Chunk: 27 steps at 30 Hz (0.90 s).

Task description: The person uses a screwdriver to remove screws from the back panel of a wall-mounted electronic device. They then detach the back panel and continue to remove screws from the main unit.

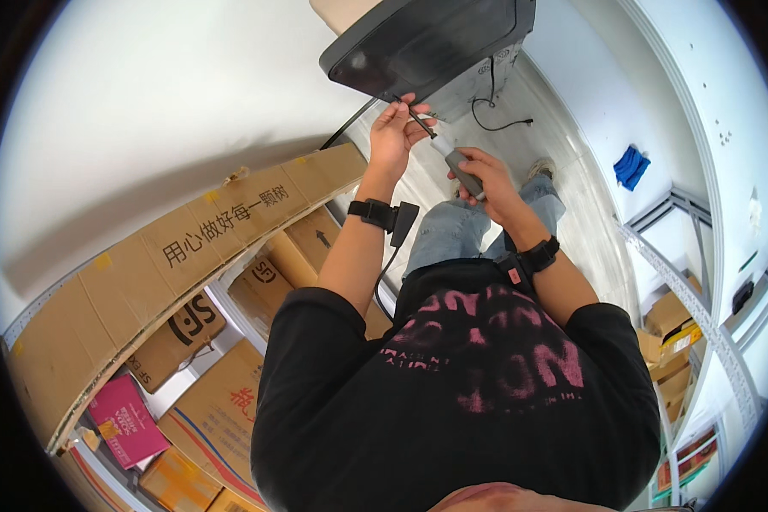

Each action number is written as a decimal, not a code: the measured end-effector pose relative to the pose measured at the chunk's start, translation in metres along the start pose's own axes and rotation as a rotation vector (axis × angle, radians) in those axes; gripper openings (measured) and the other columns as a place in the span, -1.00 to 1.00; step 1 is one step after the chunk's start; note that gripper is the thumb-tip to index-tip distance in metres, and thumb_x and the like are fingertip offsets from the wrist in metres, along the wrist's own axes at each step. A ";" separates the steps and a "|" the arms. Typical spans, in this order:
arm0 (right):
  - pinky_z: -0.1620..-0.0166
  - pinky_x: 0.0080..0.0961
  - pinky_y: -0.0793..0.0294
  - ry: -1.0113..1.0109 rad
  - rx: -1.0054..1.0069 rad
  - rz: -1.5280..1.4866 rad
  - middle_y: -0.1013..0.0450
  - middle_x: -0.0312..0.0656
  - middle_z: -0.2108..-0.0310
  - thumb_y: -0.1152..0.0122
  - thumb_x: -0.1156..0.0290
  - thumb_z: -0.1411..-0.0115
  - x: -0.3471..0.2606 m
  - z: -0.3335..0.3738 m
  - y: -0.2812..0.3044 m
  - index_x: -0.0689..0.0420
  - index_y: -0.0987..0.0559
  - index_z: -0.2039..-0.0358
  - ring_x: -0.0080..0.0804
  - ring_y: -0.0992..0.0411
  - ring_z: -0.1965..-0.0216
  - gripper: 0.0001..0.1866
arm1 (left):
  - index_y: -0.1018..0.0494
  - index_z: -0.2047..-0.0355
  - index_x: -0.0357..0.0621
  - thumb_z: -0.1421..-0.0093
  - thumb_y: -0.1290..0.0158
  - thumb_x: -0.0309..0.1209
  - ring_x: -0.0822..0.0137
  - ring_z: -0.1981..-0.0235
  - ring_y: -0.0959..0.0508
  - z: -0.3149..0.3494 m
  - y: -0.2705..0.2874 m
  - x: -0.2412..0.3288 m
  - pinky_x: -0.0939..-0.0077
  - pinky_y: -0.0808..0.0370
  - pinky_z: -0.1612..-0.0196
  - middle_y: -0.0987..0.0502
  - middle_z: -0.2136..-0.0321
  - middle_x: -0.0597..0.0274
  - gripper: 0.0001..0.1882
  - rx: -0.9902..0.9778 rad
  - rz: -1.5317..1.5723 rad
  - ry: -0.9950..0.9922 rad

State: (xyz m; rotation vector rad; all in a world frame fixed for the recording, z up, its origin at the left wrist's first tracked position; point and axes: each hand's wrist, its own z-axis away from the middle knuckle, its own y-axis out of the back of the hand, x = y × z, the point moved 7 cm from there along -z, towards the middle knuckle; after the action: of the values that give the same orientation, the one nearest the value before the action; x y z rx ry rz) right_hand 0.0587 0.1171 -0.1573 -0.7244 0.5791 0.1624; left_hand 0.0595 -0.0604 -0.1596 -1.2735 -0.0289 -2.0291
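My left hand (392,136) is raised under the lower edge of a large dark-grey panel (427,47). Its fingers pinch a thin black rod-like piece (422,125), possibly a cable end. Just below and to the right, my right hand (491,183) is wrapped around a grey oblong handheld object (467,175) with a paler tip pointing at the black piece. A small gap seems to lie between the two; the object's exact kind cannot be made out.
A loose black cable (503,127) hangs from the panel's underside to the floor. To my left stands a shelf edged with cardboard (222,222), holding several cartons (218,418) and a magenta box (128,422). A blue cloth-like item (631,167) and metal shelving (700,290) are at right.
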 end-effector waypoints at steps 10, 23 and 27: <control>0.72 -0.74 -0.15 0.053 0.027 -0.092 -0.44 -0.17 0.43 0.04 0.39 -0.17 0.022 -0.004 -0.019 0.28 -0.34 -0.04 -0.64 -0.27 0.69 -0.58 | -0.27 0.00 -0.19 -0.32 0.17 -0.38 0.29 0.39 -0.60 -0.003 0.017 0.009 0.48 -0.59 0.41 -0.54 0.29 0.09 -0.72 -0.018 -0.060 -0.015; 0.73 -0.74 -0.14 0.079 0.054 -0.125 -0.44 -0.20 0.45 0.01 0.37 -0.16 0.028 -0.004 -0.018 0.27 -0.36 -0.02 -0.65 -0.26 0.70 -0.58 | -0.31 0.04 -0.15 -0.31 0.15 -0.38 0.29 0.37 -0.59 -0.007 0.018 0.007 0.48 -0.61 0.39 -0.54 0.30 0.08 -0.76 -0.050 -0.081 -0.032; 0.71 -0.72 -0.13 0.077 0.059 -0.126 -0.45 -0.23 0.45 0.00 0.35 -0.16 0.027 -0.003 -0.017 0.25 -0.40 0.02 -0.66 -0.26 0.70 -0.61 | -0.31 0.05 -0.15 -0.31 0.15 -0.39 0.29 0.37 -0.59 -0.006 0.016 0.008 0.48 -0.61 0.39 -0.54 0.31 0.07 -0.76 -0.052 -0.075 -0.036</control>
State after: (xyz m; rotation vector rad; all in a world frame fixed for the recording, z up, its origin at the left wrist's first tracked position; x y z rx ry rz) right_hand 0.0851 0.1008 -0.1642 -0.7096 0.6074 0.0009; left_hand 0.0629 -0.0790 -0.1620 -1.3592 -0.0420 -2.0827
